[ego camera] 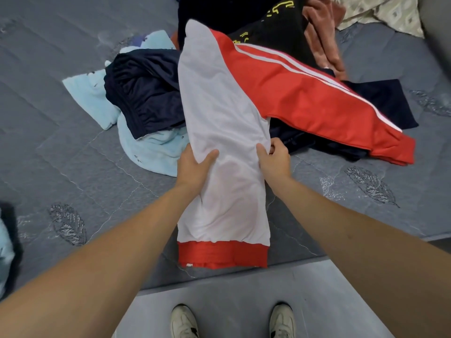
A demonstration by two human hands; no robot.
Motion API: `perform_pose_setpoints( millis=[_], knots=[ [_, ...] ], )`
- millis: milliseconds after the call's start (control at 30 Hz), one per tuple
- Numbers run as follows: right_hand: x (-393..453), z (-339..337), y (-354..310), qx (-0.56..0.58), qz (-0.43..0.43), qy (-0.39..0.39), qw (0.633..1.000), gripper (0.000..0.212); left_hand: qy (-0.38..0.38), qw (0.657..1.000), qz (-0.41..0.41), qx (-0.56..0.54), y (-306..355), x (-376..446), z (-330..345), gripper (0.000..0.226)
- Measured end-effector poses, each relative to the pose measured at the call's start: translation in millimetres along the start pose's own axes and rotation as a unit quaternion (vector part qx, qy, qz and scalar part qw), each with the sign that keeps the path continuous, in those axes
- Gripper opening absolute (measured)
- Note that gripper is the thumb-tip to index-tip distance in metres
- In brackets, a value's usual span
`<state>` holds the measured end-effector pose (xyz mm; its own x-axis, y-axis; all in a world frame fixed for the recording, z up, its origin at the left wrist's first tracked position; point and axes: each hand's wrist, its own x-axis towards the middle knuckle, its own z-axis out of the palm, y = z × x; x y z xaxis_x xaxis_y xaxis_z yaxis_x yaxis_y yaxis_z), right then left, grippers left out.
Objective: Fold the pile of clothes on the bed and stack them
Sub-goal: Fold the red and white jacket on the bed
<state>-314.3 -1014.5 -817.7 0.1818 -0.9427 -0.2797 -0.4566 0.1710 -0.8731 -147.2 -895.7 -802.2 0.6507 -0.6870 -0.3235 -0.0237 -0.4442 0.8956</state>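
While you stand at the bed's near edge, your left hand and right hand each grip the folded red-and-white jacket, its hem overhanging the grey floor.

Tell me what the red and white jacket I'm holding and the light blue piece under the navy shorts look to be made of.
Red and white jacket: seemingly smooth synthetic track fabric with a slight sheen; the white panel looks thin and hangs in soft folds. Both hands, left hand and right hand, grip it. Light blue piece: apparently fleece or terry, matte and fuzzy. Navy shorts: glossy, probably polyester.
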Motion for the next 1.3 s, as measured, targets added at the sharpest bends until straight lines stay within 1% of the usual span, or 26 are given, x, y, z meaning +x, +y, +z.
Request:
perform_pose_setpoints(
  millis=[100, 200, 267, 333, 400, 467, 533, 633, 733, 833, 867, 967, 1067, 1167, 1233, 1300],
  knots=[
    [1, 1, 0, -0.009, 0.0, 0.019, 1.0, 0.027, 0.0, 1.0, 0.024, 0.008, 0, -2, 0, 0.046],
    [3, -1, -2, -0.044, -0.014, 0.053, 0.998, 0.022, 0.016, 0.999, 0.03, 0.031, -3, -5, -1, 0.048],
    [1, -5, -4, -0.073, -0.042, 0.071, 0.994, 0.015, 0.032, 0.997, 0.019, 0.068, -5, -5, -3, 0.049],
    [-4, -10, -9, -0.101, -0.085, 0.089, 0.987, 0.015, 0.072, 0.989, 0.028, 0.123, -1, -5, -4, 0.06],
    [-7, -16, -14, -0.12, -0.122, 0.104, 0.98, 0.015, 0.13, 0.97, 0.071, 0.193, 10, -3, -6, 0.073],
    [-7, -22, -22, -0.122, -0.139, 0.108, 0.977, 0.015, 0.15, 0.948, 0.136, 0.247, 26, -2, -8, 0.075],
    [-5, -30, -31, -0.116, -0.142, 0.111, 0.977, 0.015, 0.13, 0.928, 0.205, 0.284, 44, -2, -4, 0.069],
    [1, -42, -43, -0.116, -0.149, 0.109, 0.976, 0.014, 0.046, 0.91, 0.283, 0.299, 69, -1, 14, 0.06],
    [15, -53, -47, -0.136, -0.176, 0.1, 0.97, 0.012, -0.041, 0.896, 0.321, 0.303, 87, 5, 44, 0.058],
    [35, -67, -46, -0.181, -0.219, 0.105, 0.953, 0.004, -0.081, 0.871, 0.348, 0.337, 96, 14, 79, 0.06],
    [43, -73, -41, -0.203, -0.222, 0.106, 0.948, 0.006, -0.09, 0.861, 0.356, 0.351, 97, 16, 92, 0.06],
    [65, -101, -15, -0.266, -0.203, 0.06, 0.941, 0.031, -0.111, 0.834, 0.365, 0.399, 97, 17, 132, 0.061],
    [84, -137, 12, -0.306, -0.22, 0.025, 0.926, 0.043, -0.127, 0.799, 0.381, 0.448, 93, 17, 175, 0.063],
    [105, -183, 40, -0.325, -0.209, 0.036, 0.922, 0.047, -0.179, 0.775, 0.388, 0.466, 93, 12, 229, 0.067],
    [122, -215, 55, -0.329, -0.168, 0.045, 0.928, 0.052, -0.204, 0.766, 0.387, 0.471, 95, 9, 268, 0.07],
    [140, -246, 69, -0.338, -0.123, 0.059, 0.931, 0.057, -0.214, 0.764, 0.386, 0.471, 99, 8, 308, 0.072]
  ],
)
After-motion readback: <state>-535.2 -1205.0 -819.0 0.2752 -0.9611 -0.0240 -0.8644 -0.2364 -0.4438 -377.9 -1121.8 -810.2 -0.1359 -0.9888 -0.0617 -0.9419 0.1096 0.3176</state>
